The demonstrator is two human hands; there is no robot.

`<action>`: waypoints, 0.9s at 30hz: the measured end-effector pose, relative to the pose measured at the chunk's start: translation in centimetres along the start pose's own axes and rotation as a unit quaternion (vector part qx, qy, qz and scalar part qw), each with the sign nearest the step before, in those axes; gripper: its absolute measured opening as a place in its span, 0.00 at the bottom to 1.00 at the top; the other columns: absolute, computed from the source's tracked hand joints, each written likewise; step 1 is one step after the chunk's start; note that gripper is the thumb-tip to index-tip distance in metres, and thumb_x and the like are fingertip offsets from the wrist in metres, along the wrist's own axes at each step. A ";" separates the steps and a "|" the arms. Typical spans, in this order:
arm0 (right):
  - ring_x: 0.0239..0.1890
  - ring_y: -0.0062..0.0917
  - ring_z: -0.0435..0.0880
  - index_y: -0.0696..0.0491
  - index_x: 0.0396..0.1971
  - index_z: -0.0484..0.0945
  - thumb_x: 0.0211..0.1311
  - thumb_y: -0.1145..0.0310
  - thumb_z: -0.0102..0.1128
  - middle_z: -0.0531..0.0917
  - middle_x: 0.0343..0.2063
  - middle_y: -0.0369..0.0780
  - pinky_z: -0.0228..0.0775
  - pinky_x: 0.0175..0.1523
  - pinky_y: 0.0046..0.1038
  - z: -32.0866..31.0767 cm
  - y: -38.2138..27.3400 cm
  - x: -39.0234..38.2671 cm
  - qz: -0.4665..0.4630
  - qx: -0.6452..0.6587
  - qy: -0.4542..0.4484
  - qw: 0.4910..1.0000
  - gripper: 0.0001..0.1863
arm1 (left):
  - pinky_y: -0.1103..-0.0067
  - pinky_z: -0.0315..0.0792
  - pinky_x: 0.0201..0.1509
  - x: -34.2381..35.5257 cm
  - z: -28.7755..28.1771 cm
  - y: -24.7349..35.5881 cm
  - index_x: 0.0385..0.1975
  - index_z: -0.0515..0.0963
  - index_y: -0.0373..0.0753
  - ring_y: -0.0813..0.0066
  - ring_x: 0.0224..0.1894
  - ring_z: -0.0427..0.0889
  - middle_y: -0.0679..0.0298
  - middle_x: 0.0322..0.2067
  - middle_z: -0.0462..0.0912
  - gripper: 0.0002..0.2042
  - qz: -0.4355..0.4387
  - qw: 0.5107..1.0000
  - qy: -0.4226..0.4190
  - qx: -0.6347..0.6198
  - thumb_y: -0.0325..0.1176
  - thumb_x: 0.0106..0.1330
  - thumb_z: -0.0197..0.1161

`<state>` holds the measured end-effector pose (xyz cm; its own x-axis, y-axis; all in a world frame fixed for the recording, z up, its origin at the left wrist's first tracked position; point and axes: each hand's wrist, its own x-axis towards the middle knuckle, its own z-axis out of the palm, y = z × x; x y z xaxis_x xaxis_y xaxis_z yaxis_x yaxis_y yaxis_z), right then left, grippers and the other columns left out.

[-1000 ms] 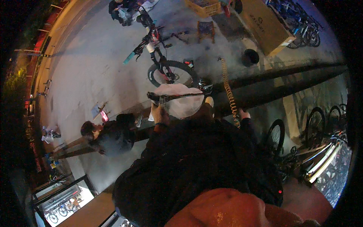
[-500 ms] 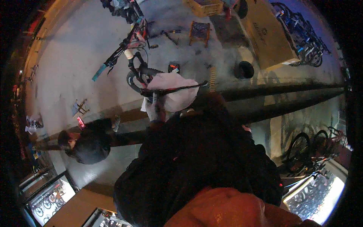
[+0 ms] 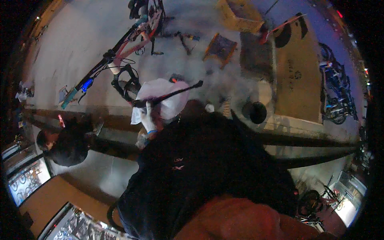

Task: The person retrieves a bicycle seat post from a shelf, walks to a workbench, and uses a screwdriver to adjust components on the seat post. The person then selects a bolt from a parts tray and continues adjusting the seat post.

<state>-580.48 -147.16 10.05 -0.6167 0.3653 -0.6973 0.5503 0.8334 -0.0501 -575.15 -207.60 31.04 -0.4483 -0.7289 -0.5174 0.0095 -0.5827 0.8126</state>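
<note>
My left hand (image 3: 150, 121), in a white glove with a blue cuff, grips a long dark bar (image 3: 174, 95) near its left end. The bar slants up to the right and ends in a small knob; its exact kind is unclear. A white sheet or bag (image 3: 176, 105) spreads behind the bar and my hand. Just beyond is a red and white bicycle (image 3: 127, 54) with teal grips; its fork lies close to the bar's left end. My right hand does not show. A small white thing (image 3: 209, 108) near my dark jacket is too blurred to name.
A person (image 3: 64, 144) sits at the left with a lit phone (image 3: 61, 121). Ahead are a folding stool (image 3: 221, 50), an open carton (image 3: 240, 16) and a large cardboard box (image 3: 298, 80). A tyre (image 3: 255, 113) lies right, near several bicycles (image 3: 338, 88).
The view has shifted, so the bicycle and the seated person sit further left. My left hand keeps the bar and the white sheet, now left of where they were in the picture.
</note>
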 end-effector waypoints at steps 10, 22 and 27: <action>0.60 0.46 0.82 0.64 0.60 0.78 0.68 0.40 0.61 0.84 0.57 0.53 0.77 0.60 0.44 -11.9 -26.6 18.3 -0.103 -0.062 0.052 0.991 0.40 | 0.66 0.81 0.58 7.9 6.7 -3.8 0.67 0.68 0.39 0.65 0.55 0.82 0.59 0.57 0.79 0.23 0.044 0.996 0.033 -0.065 0.26 0.75 0.65; 0.40 0.34 0.89 0.64 0.54 0.81 0.71 0.55 0.65 0.89 0.43 0.46 0.82 0.40 0.35 -20.8 -54.6 30.1 -0.201 -0.041 0.016 0.979 0.25 | 0.74 0.83 0.48 24.3 22.7 -2.8 0.60 0.74 0.38 0.72 0.45 0.83 0.63 0.48 0.82 0.17 -0.016 0.991 0.069 -0.111 0.28 0.74 0.66; 0.50 0.39 0.86 0.62 0.56 0.81 0.70 0.49 0.62 0.87 0.48 0.50 0.78 0.50 0.37 -27.5 -67.3 30.9 -0.282 -0.055 0.045 0.957 0.30 | 0.77 0.79 0.37 25.2 26.0 -2.4 0.57 0.74 0.36 0.74 0.33 0.82 0.63 0.40 0.83 0.17 -0.020 0.990 0.103 -0.092 0.30 0.73 0.68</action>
<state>-652.02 -180.54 11.58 -0.8472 -0.1245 -0.5164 0.0563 0.9456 -0.3204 -609.74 -215.27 23.02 -0.2592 -0.7505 -0.6078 0.1673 -0.6547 0.7371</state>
